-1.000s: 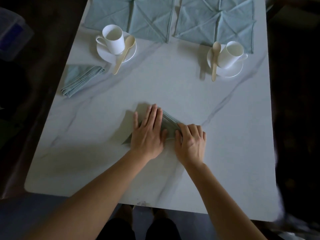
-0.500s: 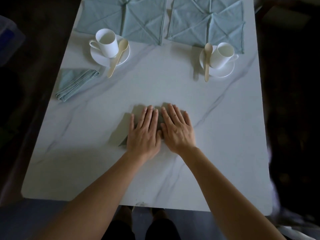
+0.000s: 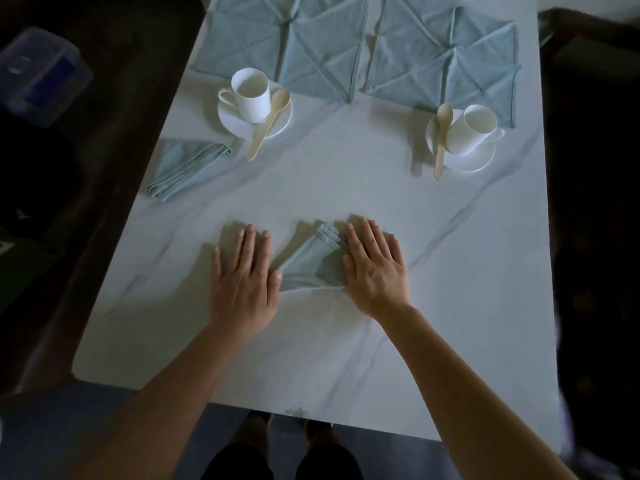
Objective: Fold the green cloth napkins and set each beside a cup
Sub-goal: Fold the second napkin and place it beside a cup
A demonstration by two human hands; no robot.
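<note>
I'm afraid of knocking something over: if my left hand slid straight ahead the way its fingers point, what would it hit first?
Most likely the spoon whose handle overhangs the left saucer. From the left hand to there the table looks bare, though the line is approximate.

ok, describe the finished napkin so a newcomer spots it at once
On the white table, find the far-left cup. The finished napkin lies just nearer than it, by the table's left edge. Only it is a narrow folded strip, untouched; two cloths lie flat at the far end, a third cloth between left hand and right hand.
</note>
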